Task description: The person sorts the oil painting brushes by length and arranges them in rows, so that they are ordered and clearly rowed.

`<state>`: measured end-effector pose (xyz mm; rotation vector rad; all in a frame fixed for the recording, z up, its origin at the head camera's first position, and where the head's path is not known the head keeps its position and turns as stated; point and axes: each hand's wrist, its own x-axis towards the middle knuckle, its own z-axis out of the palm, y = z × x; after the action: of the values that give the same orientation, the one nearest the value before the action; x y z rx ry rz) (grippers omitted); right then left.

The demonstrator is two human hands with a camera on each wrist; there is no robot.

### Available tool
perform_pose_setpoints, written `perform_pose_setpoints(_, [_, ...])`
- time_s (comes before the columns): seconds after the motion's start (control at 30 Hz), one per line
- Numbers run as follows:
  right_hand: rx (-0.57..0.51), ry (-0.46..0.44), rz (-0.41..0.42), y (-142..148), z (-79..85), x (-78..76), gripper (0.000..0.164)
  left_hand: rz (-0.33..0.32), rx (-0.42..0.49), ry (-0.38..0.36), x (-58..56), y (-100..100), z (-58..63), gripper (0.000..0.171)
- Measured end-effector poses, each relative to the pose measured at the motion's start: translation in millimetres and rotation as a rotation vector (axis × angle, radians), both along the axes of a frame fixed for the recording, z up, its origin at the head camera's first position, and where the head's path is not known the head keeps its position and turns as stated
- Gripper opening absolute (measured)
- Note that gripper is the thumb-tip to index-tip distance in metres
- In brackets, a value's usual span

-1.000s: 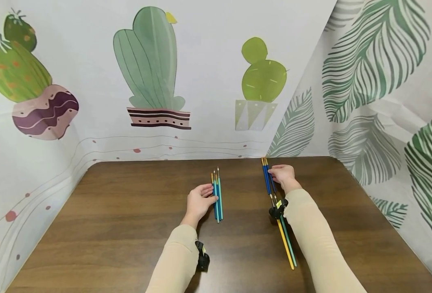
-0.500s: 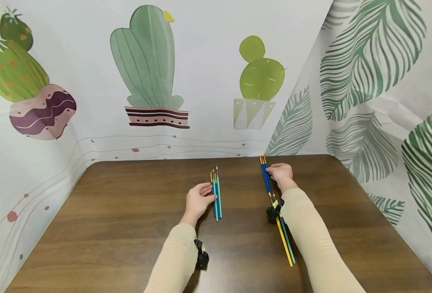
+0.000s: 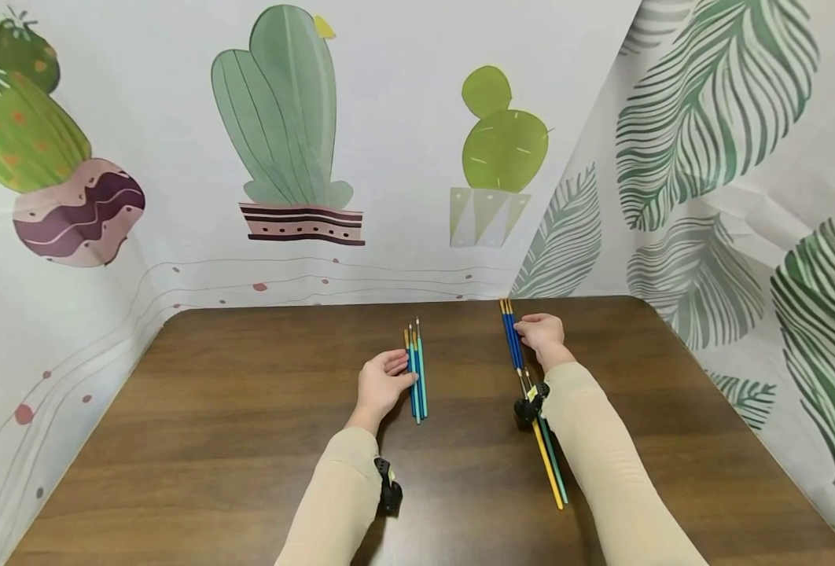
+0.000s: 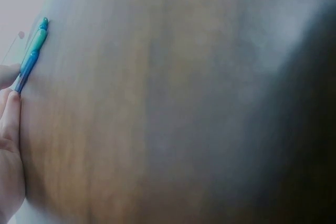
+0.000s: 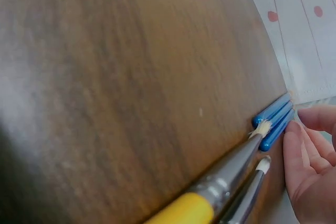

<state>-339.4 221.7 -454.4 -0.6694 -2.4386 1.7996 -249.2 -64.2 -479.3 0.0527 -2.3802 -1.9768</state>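
Note:
My left hand (image 3: 380,384) pinches at the side of a bundle of slim teal and blue paintbrushes (image 3: 421,381), which lie bristles away on the table. In the left wrist view a blue-and-teal handle (image 4: 34,48) runs between thumb and fingers. At the table's far edge, my right hand (image 3: 543,336) pinches the rightmost of three blue paintbrushes (image 3: 509,338) lying side by side with orange tips. Just below them lie a yellow-handled paintbrush (image 3: 548,465) and a green-handled paintbrush (image 3: 555,461), partly hidden by the right wrist camera. Their pale bristles show near the blue handle ends in the right wrist view.
The brown wooden table (image 3: 233,409) meets a printed cloth backdrop (image 3: 403,141) at its far edge. Bare wood lies between the two brush groups. Black cameras sit on both wrists, the left wrist camera (image 3: 390,489) close above the table.
The rightmost blue paintbrush, slanted before, now lies alongside the other two, my right hand with it. My left hand keeps its place on its bundle. The head view has shifted slightly.

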Motion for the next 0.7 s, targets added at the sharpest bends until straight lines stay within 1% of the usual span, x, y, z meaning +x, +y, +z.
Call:
perform_pose_setpoints(0.27, [-0.122,0.021,-0.016,4.3,3.9,5.4,0.039,0.008,-0.003,-0.005,1.4,1.2,1.1,0.044])
perform_pose_setpoints(0.37, [-0.141,0.041,-0.033,6.0,4.6,9.1,0.039,0.012,-0.011,-0.009,1.3,2.0,-0.9,0.045])
perform_pose_setpoints(0.43, [-0.135,0.057,-0.046,6.9,5.1,12.3,0.038,0.011,-0.021,-0.004,1.0,2.4,-2.4,0.044])
perform_pose_setpoints(0.57, [-0.083,0.097,-0.064,7.6,5.4,17.2,0.034,0.011,-0.014,0.003,0.7,2.2,-3.1,0.045])
perform_pose_setpoints(0.7, [-0.037,0.137,-0.045,4.4,5.4,20.1,0.032,0.014,-0.009,0.008,0.7,1.4,-1.3,0.044])
